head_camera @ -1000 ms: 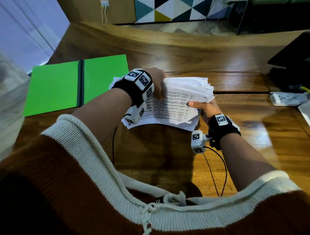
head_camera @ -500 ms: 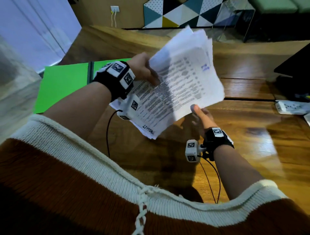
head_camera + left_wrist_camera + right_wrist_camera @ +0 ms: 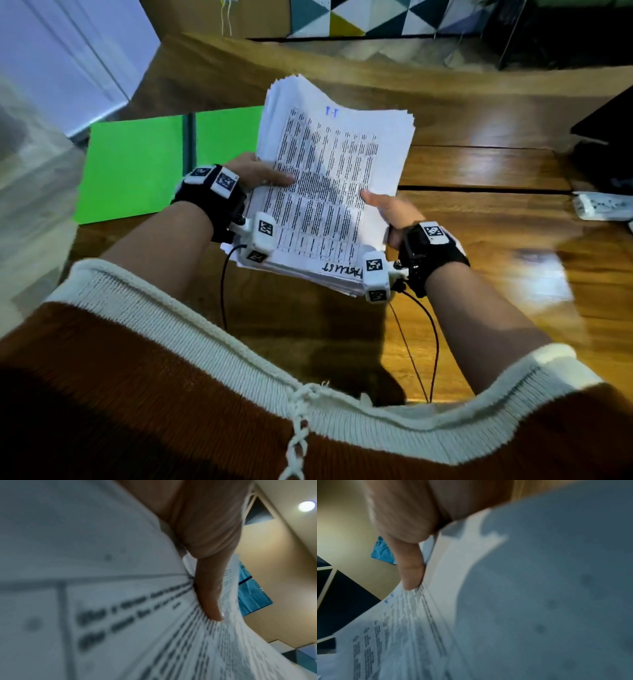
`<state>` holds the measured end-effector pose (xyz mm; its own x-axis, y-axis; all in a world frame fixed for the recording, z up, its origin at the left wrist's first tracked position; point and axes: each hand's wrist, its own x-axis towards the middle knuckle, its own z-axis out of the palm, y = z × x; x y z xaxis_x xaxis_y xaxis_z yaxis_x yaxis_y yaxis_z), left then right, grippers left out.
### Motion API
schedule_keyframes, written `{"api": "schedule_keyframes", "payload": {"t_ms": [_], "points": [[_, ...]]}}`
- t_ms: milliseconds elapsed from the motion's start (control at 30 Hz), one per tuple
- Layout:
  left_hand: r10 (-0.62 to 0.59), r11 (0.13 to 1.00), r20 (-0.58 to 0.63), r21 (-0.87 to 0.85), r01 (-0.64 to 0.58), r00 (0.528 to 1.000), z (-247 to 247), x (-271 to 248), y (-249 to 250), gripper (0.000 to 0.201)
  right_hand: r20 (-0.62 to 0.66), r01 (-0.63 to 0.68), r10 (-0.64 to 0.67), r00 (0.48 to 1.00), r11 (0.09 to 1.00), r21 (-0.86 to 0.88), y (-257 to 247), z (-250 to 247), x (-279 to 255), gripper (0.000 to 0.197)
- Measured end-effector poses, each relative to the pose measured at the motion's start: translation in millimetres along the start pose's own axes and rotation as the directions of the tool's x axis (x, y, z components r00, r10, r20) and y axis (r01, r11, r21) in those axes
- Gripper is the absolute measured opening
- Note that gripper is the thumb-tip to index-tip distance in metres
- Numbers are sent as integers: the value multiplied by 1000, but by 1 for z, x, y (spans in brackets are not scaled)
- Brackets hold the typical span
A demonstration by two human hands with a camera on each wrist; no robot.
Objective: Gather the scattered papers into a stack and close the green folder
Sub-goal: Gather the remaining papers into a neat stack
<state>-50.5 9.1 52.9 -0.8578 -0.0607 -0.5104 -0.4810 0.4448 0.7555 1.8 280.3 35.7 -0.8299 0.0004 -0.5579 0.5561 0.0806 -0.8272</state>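
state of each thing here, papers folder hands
papers: gathered in one stack, held up off the table, edges still uneven
folder: open, lying flat on the table
left hand: grips the stack's left edge
right hand: grips the stack's right edge

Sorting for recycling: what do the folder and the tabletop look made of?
Folder: likely card or thin plastic, flat, matte, bright green, darker spine. Tabletop: wood, glossy varnish; grain, plank seams and bright reflections show.
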Motion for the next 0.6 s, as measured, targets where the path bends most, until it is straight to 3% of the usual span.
{"api": "schedule_keyframes", "payload": {"t_ms": [67,133,200,233,267,300,333,400,433,500,600], "points": [[-21,999,37,-32,22,999,-1,7,-16,105,-6,-71,70,997,996,-57,5,7,0,89],[-42,998,65,-36,44,997,1,-5,-15,80,-5,-119,120,993,982,-147,9,15,1,93],[-35,999,27,9,35,999,0,-6,-17,51,-19,-115,114,993,978,-175,11,28,3,80],[-39,998,-6,42,40,999,0,1,-23,56,-66,-123,114,991,979,-164,10,34,4,73],[-57,996,-23,62,58,998,-2,8,-30,74,-97,-123,109,989,980,-155,11,40,7,72],[-69,994,-30,83,71,997,-2,16,-36,93,-126,-139,120,985,978,-153,10,44,8,76],[-66,991,-30,116,69,997,-5,26,-44,100,-136,-137,118,984,980,-143,11,47,11,80],[-66,956,-7,286,65,998,-14,34,-50,68,-160,-128,105,981,982,-136,13,47,19,78],[-37,913,-14,405,39,999,-24,38,-52,55,-184,-115,92,979,986,-120,9,48,18,63],[73,757,-30,652,-36,997,-40,48,-57,47,-237,-117,84,968,984,-131,3,38,14,30],[105,491,33,867,-81,994,-55,71,-68,63,-304,-147,98,948,979,-144,4,19,14,41]]}}
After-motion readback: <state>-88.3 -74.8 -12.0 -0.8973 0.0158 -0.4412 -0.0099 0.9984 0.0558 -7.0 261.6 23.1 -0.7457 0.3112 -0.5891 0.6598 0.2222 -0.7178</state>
